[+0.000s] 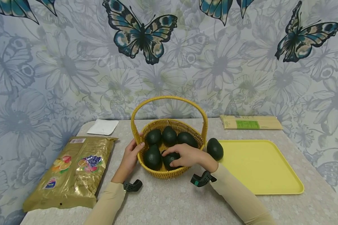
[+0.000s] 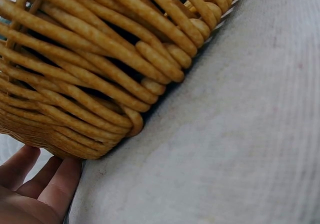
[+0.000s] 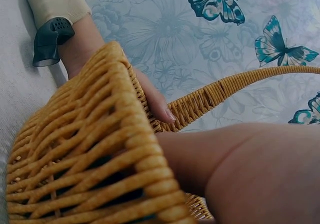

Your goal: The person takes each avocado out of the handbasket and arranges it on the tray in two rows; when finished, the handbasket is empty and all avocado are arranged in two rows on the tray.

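Far left, at 8 o'clock from the basket: gold bag, flat on the table. At 9 o'clock on the rim: left hand, gripping the woven basket near the foot of the handle, thumb over the rim, fingers against the outer wall. Est.: light, springy weave; liable to slide or tip if unsteadied. Best held at rim or handle crown.

Inside basket: near-left avocado at 8 o'clock, far-left avocado at 10, far avocado at 12. At 6 o'clock: held avocado, low in the basket, pinched from above between thumb and fingers of the right hand. Est.: fairly heavy for its size, firm or slightly giving (ripeness not readable), skin of fair grip, round and apt to roll. Take across the fat middle, thumb opposite fingertips; squeeze gently, to avoid bruising.

At 2 o'clock: far-right avocado, also within the basket. Outside, at 3 o'clock: loose avocado, just beside basket and by the left edge of the yellow tray; whether on tray or table, cannot tell. Likely to roll if nudged; grasp from above.
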{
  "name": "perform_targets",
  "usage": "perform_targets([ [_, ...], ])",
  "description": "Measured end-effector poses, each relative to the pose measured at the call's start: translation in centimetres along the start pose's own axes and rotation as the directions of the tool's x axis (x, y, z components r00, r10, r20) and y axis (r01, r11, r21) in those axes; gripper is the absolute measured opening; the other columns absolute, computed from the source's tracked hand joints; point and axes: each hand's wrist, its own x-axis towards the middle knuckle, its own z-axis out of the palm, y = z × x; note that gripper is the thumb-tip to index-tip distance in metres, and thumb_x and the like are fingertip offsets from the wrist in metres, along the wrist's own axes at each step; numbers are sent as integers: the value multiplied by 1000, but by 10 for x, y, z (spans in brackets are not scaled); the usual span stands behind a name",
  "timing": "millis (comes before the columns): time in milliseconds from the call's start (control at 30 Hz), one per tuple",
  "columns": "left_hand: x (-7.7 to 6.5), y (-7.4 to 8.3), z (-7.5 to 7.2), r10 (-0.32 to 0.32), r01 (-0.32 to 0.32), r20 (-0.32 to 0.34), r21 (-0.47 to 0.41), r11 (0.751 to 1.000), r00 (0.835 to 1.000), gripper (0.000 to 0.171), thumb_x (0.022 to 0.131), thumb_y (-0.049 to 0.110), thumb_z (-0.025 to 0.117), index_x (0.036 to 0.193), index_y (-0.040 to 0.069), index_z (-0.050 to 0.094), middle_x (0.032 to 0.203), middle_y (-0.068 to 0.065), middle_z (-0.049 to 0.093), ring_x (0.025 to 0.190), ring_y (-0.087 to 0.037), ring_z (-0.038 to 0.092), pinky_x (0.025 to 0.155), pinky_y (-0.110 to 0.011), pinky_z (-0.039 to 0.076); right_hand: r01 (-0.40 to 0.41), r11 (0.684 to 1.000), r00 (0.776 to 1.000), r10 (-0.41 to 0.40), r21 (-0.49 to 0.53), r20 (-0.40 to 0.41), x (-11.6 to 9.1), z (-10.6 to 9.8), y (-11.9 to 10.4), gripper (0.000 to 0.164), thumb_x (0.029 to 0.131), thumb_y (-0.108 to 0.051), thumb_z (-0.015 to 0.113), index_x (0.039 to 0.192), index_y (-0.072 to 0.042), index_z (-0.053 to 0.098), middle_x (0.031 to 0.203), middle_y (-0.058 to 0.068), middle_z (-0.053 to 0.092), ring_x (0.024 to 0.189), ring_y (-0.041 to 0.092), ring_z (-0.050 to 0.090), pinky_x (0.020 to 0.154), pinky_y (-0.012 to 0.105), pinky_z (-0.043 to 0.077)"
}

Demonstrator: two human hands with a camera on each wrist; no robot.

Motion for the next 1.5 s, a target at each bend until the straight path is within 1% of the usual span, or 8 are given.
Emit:
perform_targets([
  [233,0,1,0,3,-3,0,6,1000,1000,53,107,14,49,158,10,36,167,-12,30,153,-30,29,99,-7,40,1,1000,1000,-1,-7,-1,1,-1,0,43,94,-17,71,137,-17,65,141,5,63,125,20,58,105,40,48],
  [467,1,2,-1,3,-3,-6,4,1000,1000,53,107,13,49,158,9,36,166,-13,31,152,-30,30,99,-7,41,4,1000,1000,-4,-11,2,2,0,0,43,95,-18,70,138,-17,65,142,5,63,125,19,58,103,37,49],
  [867,1,1,-2,1,-1,-24,-15,1000,1000,53,106,12,49,158,10,36,165,-12,33,144,-21,36,99,-9,42,2,1000,1000,-2,-16,1,5,-1,0,44,95,-18,70,138,-18,64,142,4,63,124,18,58,104,37,49],
  [1133,1,0,-2,1,-1,-16,-1,1000,1000,53,107,14,49,158,11,36,166,-11,32,148,-23,33,100,-8,40,-2,1000,1000,2,-16,7,4,-2,-1,43,95,-19,70,138,-18,65,142,4,62,124,18,58,103,37,48],
  [1333,-1,0,-1,-5,5,-11,3,1000,1000,53,107,15,49,158,10,36,167,-12,31,150,-27,31,99,-7,40,9,1000,1000,-9,7,-10,0,-3,0,43,95,-19,70,138,-19,65,143,3,62,125,18,58,103,36,48],
  [1400,-1,0,-1,-9,9,-7,3,1000,1000,53,107,15,49,159,10,35,167,-12,30,151,-27,30,99,-7,40,10,1000,1000,-9,28,-24,-2,-4,1,43,95,-19,70,138,-20,65,143,3,62,119,16,58,99,34,49],
  [1500,-1,0,-1,-10,10,-1,3,1000,1000,53,107,15,49,158,10,35,167,-13,30,152,-29,30,98,-7,40,15,998,999,-12,61,-49,-4,-5,3,43,95,-20,70,138,-20,64,144,3,61,102,14,58,88,30,50],
])
